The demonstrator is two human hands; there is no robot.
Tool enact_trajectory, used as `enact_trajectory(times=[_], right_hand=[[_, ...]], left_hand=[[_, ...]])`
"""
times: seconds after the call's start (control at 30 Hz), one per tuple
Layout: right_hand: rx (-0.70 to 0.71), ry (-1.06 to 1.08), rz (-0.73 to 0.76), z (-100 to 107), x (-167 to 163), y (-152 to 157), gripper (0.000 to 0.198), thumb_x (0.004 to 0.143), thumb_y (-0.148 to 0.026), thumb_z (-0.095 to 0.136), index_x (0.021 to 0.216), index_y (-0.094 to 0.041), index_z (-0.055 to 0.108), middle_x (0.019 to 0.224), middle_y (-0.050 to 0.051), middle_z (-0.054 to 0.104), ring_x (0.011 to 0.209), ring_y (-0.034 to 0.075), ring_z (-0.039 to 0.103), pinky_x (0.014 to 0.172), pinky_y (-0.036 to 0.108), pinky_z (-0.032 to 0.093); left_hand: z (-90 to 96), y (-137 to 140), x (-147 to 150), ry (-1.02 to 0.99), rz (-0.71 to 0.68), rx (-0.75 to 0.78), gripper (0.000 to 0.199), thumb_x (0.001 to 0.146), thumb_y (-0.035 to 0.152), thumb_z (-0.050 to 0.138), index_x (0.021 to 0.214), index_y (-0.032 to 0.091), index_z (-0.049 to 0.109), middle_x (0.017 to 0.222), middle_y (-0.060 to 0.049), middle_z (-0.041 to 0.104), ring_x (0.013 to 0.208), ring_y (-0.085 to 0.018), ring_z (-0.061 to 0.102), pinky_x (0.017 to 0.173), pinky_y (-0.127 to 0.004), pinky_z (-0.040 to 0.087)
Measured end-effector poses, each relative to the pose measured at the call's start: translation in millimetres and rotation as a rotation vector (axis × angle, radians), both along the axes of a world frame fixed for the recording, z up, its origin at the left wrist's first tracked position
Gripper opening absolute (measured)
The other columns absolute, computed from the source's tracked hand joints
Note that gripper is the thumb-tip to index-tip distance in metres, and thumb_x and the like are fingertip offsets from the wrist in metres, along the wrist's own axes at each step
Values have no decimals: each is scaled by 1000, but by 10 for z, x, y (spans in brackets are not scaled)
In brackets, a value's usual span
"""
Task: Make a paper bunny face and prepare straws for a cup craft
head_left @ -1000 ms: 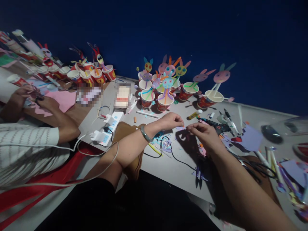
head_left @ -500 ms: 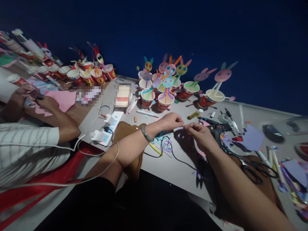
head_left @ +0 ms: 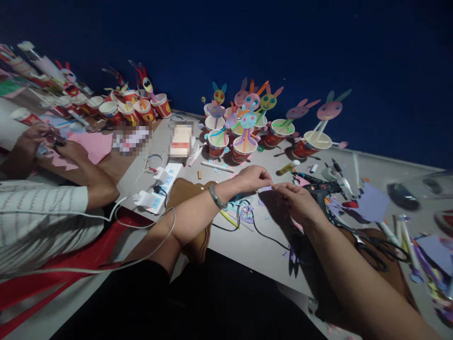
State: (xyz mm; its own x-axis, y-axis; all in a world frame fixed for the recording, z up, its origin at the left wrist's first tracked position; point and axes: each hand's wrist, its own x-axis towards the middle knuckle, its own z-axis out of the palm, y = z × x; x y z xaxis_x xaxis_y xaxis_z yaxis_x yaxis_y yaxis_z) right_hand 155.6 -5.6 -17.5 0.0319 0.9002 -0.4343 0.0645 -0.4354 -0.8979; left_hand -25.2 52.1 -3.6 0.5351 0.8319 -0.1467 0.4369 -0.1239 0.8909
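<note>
My left hand (head_left: 253, 179), with a bangle (head_left: 216, 196) at its wrist, reaches over the middle of the table with its fingers pinched together. Fingertip to fingertip with it, my right hand (head_left: 293, 198) is closed in a pinch too. Whatever lies between them is too small to make out. Under the hands are paper scraps (head_left: 246, 212) in blue and purple and a black cable (head_left: 262, 233). Just beyond stand paper cups (head_left: 245, 150) bearing rabbit-like paper faces (head_left: 248, 119) on coloured stems. A glue stick (head_left: 287, 168) lies past my right hand.
Black-handled scissors (head_left: 371, 250) and a black glue gun (head_left: 323, 189) lie at the right, near purple paper (head_left: 370, 202). A white power strip (head_left: 163, 186) sits at the left with trailing cords. Farther left, a co-worker's hands (head_left: 71, 151) work over pink paper (head_left: 95, 147).
Both hands stay pinched close together with hardly any movement. The view has shifted very slightly. At the left, the co-worker's hands have moved a little.
</note>
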Motion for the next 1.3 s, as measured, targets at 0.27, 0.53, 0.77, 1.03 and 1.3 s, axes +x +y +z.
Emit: enact_trajectory(times=[0.27, 0.53, 0.77, 1.03, 1.3], right_hand=[[-46, 3, -8, 21, -5, -35, 41, 56, -49, 89, 70, -19, 64, 48, -7, 47, 41, 6, 37, 38, 21, 22], [-105, -77, 39, -119, 162, 133, 36, 53, -44, 86, 67, -19, 64, 43, -6, 47, 35, 5, 30, 37, 21, 15], [-183, -78, 79, -90, 114, 191, 33, 57, -37, 86, 59, -19, 58, 40, -6, 41, 36, 4, 24, 38, 22, 11], [-224, -89, 91, -84, 46, 218, 39, 58, -33, 86, 51, -20, 50, 39, -7, 36, 35, 3, 21, 37, 23, 9], [-226, -121, 92, -85, 24, 231, 39, 63, -36, 84, 52, -20, 50, 41, -6, 39, 35, 4, 24, 36, 24, 11]], left_hand=[[53, -23, 1, 153, -47, 74, 19, 89, 25, 59, 95, 13, 72, 95, -5, 73, 86, -15, 62, 78, -27, 46], [98, -159, -4, 605, -372, 488, 34, 88, 2, 44, 99, 13, 74, 117, -12, 68, 118, -27, 52, 91, -41, 34], [127, -207, -32, 712, -501, 576, 39, 92, 2, 40, 112, 14, 71, 121, -13, 66, 117, -27, 50, 84, -39, 29], [65, -208, -43, 713, -514, 597, 39, 94, 3, 40, 114, 14, 71, 123, -12, 66, 114, -25, 51, 83, -39, 29], [8, -210, -46, 690, -500, 607, 38, 94, 3, 40, 113, 15, 71, 122, -12, 66, 116, -26, 51, 83, -39, 29]])
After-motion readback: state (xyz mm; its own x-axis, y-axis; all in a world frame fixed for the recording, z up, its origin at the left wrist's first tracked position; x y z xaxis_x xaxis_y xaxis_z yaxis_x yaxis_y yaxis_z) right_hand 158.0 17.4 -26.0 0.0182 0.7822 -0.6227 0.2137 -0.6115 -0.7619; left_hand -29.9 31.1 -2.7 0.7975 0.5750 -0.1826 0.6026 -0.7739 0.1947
